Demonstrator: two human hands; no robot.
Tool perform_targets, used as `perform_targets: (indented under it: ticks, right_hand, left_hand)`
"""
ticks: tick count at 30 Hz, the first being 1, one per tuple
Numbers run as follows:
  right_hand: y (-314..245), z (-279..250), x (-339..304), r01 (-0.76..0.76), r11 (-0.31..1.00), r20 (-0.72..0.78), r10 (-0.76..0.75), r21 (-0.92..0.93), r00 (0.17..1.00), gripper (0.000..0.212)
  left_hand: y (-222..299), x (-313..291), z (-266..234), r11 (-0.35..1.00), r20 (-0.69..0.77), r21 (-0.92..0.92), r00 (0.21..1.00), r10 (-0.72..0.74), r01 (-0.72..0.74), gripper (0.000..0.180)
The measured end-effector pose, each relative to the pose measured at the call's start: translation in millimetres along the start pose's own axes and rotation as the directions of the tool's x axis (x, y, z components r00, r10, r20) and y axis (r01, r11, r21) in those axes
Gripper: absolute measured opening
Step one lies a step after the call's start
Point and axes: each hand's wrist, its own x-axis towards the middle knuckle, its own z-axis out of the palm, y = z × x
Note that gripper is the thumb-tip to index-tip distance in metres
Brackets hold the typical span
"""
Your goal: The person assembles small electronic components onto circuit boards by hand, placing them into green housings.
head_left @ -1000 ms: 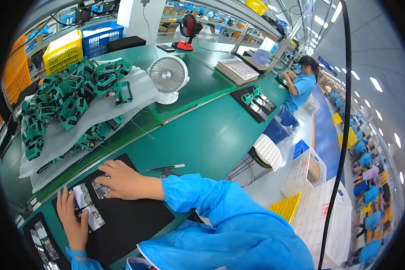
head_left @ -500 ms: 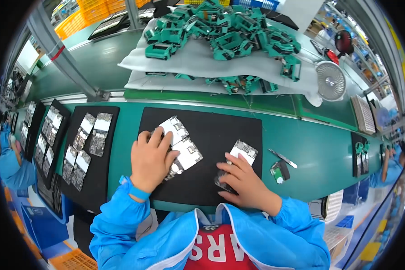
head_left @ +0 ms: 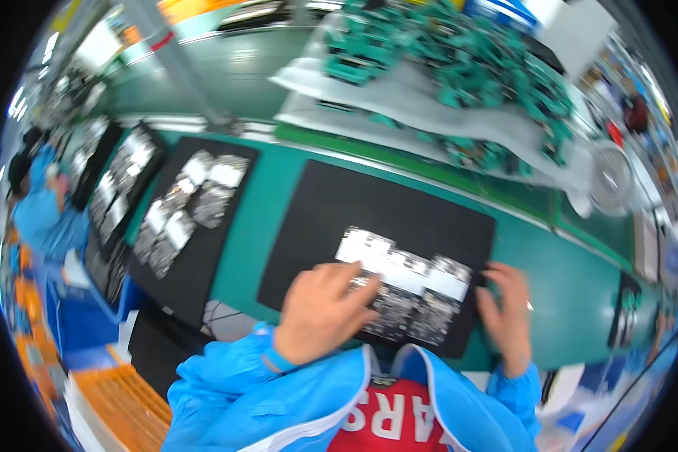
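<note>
A group of circuit boards (head_left: 407,273), with bright silver shields and dark component areas, lies side by side on a black mat (head_left: 399,196). My left hand (head_left: 325,307) is at the group's left side, its bent fingers and thumb gripping the nearest circuit board. Part of that board is hidden under the fingers. Just off the boards' right side, at the mat's right edge, is my right hand (head_left: 507,310). Its fingers and thumb are apart, with nothing visible between them. Motion blur softens the whole view.
More boards lie on a second black mat (head_left: 237,169) to the left, with further loaded mats beyond. Green plastic frames (head_left: 467,64) are heaped on white sheeting (head_left: 437,98) at the back. A white fan (head_left: 610,177) stands at the back right. A co-worker (head_left: 49,218) is at far left.
The view has swung, shifting the bench rightward. The boards, formerly two separate groups, now lie together. My right hand has left its board for the mat's right edge; my left hand stays with its boards.
</note>
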Motion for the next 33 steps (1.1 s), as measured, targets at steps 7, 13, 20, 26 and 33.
perform_targets:
  ticks: [7, 13, 20, 26, 33]
  right_hand:
    - [83, -20, -41, -0.284, 0.944, 0.004, 0.289, -0.166, 0.957, 0.026]
    - [85, -23, -46, -0.217, 0.973, -0.054, 0.213, -0.081, 0.976, 0.013]
    - [56, -37, -28, -0.281, 0.947, 0.105, 0.298, -0.154, 0.949, 0.029]
    - [51, -33, -29, -0.351, 0.882, -0.006, 0.368, -0.314, 0.93, 0.027]
    - [14, -14, -19, -0.303, 0.952, -0.097, 0.306, 0.05, 0.947, 0.007]
  left_hand:
    - [5, -4, 67, 0.906, 0.059, -0.318, 0.947, 0.315, -0.281, 0.076]
    - [11, -8, 91, 0.901, -0.017, -0.312, 0.95, 0.313, -0.303, 0.069]
    - [16, -8, 105, 0.906, -0.039, -0.313, 0.957, 0.287, -0.284, 0.065]
    - [26, -6, 114, 0.913, -0.042, -0.273, 0.952, 0.304, -0.303, 0.062]
    - [25, -6, 90, 0.929, 0.0, -0.212, 0.951, 0.31, -0.303, 0.061]
